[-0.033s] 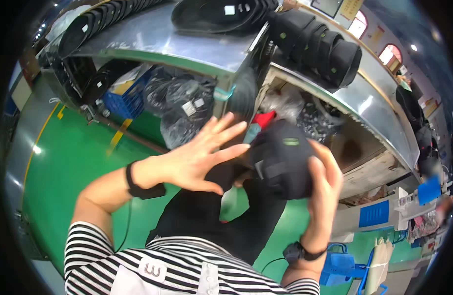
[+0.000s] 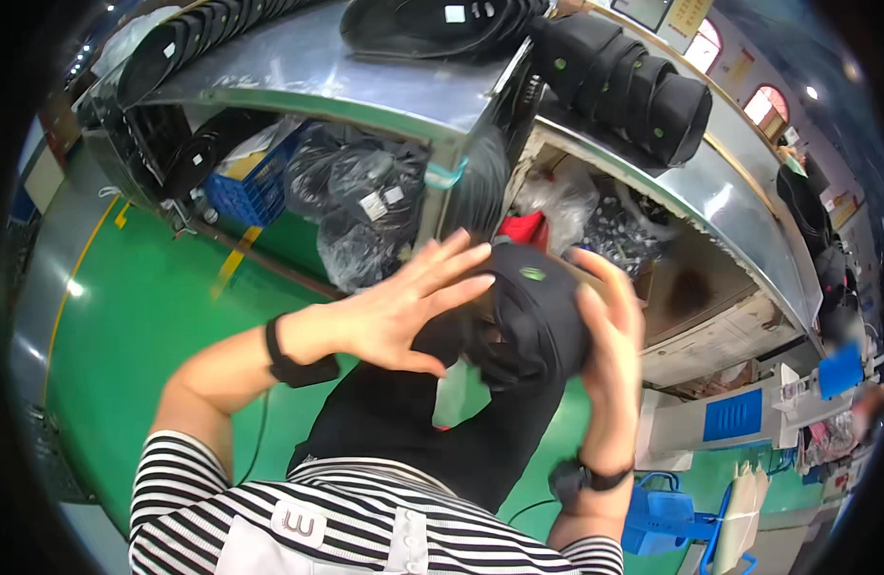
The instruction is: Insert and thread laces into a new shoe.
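Observation:
A black fabric hat point(image 2: 547, 311) with a small green mark is in front of me, above my knees. Its near left side is bunched into loose folds. My right hand point(image 2: 610, 311) cups the hat's right side, thumb and fingers curved; its far fingertips are blurred. On the other side, my left hand point(image 2: 408, 311) is spread wide, palm toward the hat. Its fingertips come close to the hat's left edge, and I cannot tell whether they touch it. Nothing is held in the left hand.
Metal-topped benches point(image 2: 298, 81) stand ahead, with a stack of nested black hats point(image 2: 624, 91) on the right one. Below are black plastic bags point(image 2: 365, 201), a blue crate point(image 2: 255, 187) and a red piece point(image 2: 526, 230). A blue chair point(image 2: 663, 517) stands at the lower right.
The hat has shifted left and turned, bringing its folds into view. My right hand has moved left with it and its fingers look looser. My left hand has moved slightly right.

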Demonstrator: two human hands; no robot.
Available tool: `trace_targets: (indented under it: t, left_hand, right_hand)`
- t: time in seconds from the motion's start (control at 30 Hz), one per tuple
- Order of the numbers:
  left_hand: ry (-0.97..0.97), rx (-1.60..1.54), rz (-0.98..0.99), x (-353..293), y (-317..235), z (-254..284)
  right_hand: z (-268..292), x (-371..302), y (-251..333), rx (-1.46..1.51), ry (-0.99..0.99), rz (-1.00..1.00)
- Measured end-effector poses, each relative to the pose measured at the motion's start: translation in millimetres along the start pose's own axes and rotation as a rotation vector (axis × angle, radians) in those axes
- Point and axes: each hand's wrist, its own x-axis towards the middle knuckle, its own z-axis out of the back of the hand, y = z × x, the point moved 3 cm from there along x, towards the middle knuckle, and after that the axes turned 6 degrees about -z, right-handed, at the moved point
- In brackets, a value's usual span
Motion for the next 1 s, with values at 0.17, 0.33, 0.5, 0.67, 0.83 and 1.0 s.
trace_targets:
  t: [0.17,0.33,0.5,0.67,0.83,1.0]
  left_hand:
    - [-0.372,-0.223,0.445,-44.1,39.6,-68.7]
    - [-0.367,-0.049,0.916,-116.1,61.9,-116.2]
    - [-0.304,-0.231,0.912,-96.2,90.4,-129.0]
    - [-0.36,-0.575,1.013,-110.8,140.6,-179.4]
    - [-0.307,-0.551,0.984,-128.7,141.9,-171.0]
    - [-0.268,-0.584,0.932,-108.2,139.5,-172.2]
  right_hand:
    - [32.1,72.5,-171.9,0.062,0.076,-0.428]
    - [-47.8,-4.6,-248.2,-0.561,-0.08,-0.018]
    - [-44.5,18.7,-275.5,-0.551,-0.17,-0.001]
    - [-21.0,39.6,-325.8,-0.516,-0.076,-0.169]
    - [-39.7,111.5,-172.1,-0.453,-0.293,0.429]
    - [-35.2,163.4,-116.1,-0.541,-0.376,0.597]
